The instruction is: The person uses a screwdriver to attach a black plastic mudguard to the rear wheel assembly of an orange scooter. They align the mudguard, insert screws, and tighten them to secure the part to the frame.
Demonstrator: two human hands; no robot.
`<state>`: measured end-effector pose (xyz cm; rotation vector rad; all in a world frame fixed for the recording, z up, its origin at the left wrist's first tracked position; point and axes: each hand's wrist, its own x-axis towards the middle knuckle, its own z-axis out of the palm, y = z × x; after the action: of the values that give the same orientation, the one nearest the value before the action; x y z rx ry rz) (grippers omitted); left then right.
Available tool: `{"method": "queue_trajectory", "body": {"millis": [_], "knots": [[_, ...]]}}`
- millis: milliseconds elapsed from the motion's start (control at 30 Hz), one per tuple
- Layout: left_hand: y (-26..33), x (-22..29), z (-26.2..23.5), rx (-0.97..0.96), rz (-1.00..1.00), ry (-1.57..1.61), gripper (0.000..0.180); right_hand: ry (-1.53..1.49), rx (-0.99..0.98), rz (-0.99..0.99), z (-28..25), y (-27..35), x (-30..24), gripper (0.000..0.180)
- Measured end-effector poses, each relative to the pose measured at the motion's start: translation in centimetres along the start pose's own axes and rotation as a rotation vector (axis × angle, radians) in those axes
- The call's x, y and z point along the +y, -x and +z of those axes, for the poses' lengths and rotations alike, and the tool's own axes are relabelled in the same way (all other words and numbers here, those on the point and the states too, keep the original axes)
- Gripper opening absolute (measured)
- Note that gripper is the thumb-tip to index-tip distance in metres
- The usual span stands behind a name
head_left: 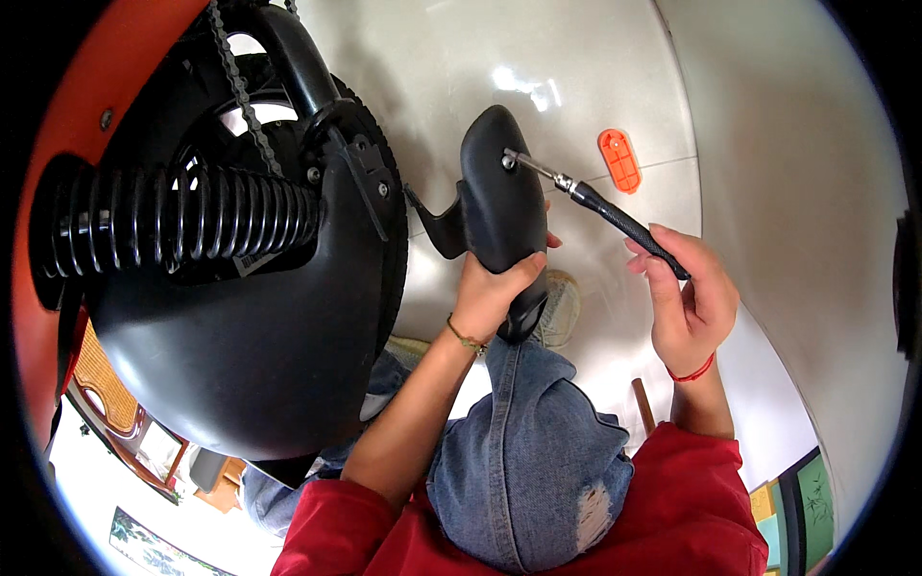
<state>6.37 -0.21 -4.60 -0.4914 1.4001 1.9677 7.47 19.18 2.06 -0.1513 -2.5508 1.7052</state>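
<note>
My left hand [492,293] is wrapped round the lower part of a black plastic guard [499,206], thumb across its front. The guard is long and rounded, with a curved arm sticking out on its left side. Between the fingers and thumb of my right hand [687,298] is a screwdriver [615,213] with a black grip and a silver shaft. Its tip meets the guard's upper part beside a small silver screw [508,162]. The fingers of my left hand are mostly hidden behind the guard.
On the left stands a wheeled machine with a black tyre and fender [250,355], a coil spring [182,219], a chain [246,101] and an orange frame [106,72]. An orange plastic piece [619,160] lies on the tiled floor [615,58]. My denim-covered knee [528,442] is below the guard.
</note>
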Motion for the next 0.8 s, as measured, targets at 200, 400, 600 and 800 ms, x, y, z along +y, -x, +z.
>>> {"method": "queue_trajectory", "body": {"millis": [200,400,600,800], "knots": [[-0.1,0.2,0.0,-0.007,-0.031,0.023,0.059,-0.005,0.033,-0.01,-0.4,0.7,0.0,0.021],[0.2,-0.1,0.0,-0.025,-0.01,0.069,0.045,0.019,0.017,-0.057,-0.3,1.1,0.2,0.023],[0.3,-0.2,-0.1,-0.029,-0.043,0.025,0.044,0.101,0.001,-0.129,-0.5,1.2,0.3,0.024],[0.4,-0.3,-0.3,-0.021,-0.04,0.011,0.043,0.18,-0.015,-0.173,-0.7,0.8,-0.2,0.027]]}}
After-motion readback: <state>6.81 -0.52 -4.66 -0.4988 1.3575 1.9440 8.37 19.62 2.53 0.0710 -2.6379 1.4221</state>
